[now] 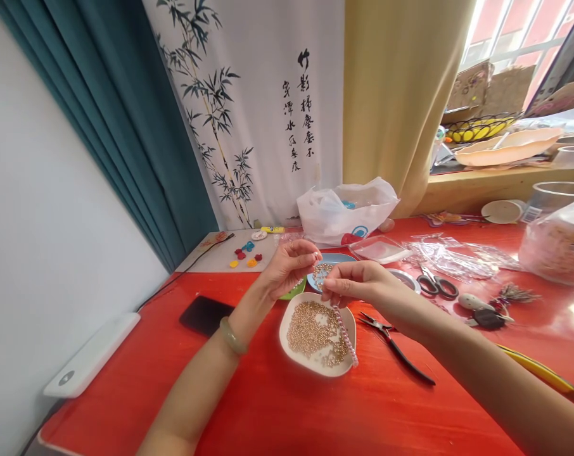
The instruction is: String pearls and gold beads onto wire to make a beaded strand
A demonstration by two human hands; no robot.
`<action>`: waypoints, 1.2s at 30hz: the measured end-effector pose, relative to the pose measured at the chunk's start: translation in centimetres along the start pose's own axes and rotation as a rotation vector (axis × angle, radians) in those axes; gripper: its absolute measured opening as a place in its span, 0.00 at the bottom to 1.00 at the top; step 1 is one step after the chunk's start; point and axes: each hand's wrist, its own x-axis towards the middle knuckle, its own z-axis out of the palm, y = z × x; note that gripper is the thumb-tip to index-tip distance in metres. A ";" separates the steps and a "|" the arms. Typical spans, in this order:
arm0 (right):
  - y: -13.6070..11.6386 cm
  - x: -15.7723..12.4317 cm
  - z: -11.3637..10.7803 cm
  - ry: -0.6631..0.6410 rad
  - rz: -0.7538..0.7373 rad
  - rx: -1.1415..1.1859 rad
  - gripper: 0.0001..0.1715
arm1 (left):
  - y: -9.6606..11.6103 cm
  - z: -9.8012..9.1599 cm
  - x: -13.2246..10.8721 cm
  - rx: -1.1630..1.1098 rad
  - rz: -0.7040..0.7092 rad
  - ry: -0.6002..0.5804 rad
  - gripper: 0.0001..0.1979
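Observation:
My left hand (294,266) is raised above the dishes, thumb and forefinger pinched at a tiny pale thing too small to name. Close to its right, my right hand (351,283) pinches the top of a pink-and-white beaded strand (346,335). The strand hangs down over the right side of a white dish (287,345), which holds many small gold beads (310,329). Behind the hands stand a blue dish (339,258) with more beads and a green dish (294,292), both partly hidden. Any thread between the fingers is too fine to make out.
Pliers (396,348) lie right of the white dish, with scissors (436,283) and keys (489,316) farther out. A black phone (206,315) lies left, near a white power strip (92,354). At the back are a plastic bag (348,212) and clear packets (458,253).

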 end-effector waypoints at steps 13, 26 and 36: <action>-0.1 0.0 0.0 0.021 0.017 0.040 0.12 | -0.1 -0.4 0.2 0.122 0.100 -0.016 0.11; 0.7 0.5 -0.5 0.084 -0.001 -0.022 0.13 | 0.4 0.3 -0.3 0.362 0.250 -0.108 0.14; 0.4 0.5 -0.5 0.087 -0.001 -0.060 0.15 | 0.5 0.7 -0.5 0.351 0.175 -0.052 0.07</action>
